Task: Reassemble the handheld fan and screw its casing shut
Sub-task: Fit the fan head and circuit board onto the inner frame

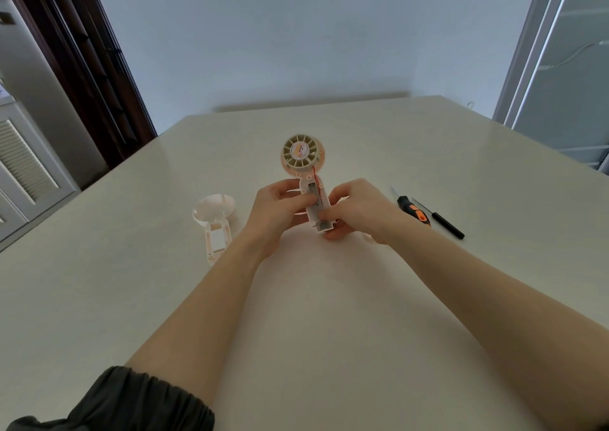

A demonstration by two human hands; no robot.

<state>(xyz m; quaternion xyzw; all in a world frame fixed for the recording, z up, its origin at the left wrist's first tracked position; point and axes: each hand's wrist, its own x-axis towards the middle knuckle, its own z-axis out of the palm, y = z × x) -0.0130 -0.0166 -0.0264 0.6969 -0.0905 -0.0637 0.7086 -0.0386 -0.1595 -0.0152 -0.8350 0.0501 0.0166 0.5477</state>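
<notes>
Two bare hands hold one open fan half (313, 196) above a pale table (428, 153). Left hand (275, 211), fingers curled, grips the handle's left edge; right hand (357, 211) grips the right edge and lower end, fingertips pressing into the open handle cavity. Between the hands lies the handle, while the round fan head (301, 155) with its ribbed wheel projects beyond them, away from the person. One red wire (315, 180) runs from head to handle. One detached casing half (215, 221) lies on the table, left of the left hand. Two screwdrivers rest right of the right hand: one orange-and-black (412, 209), one slim black (443, 223), just beside each other.
</notes>
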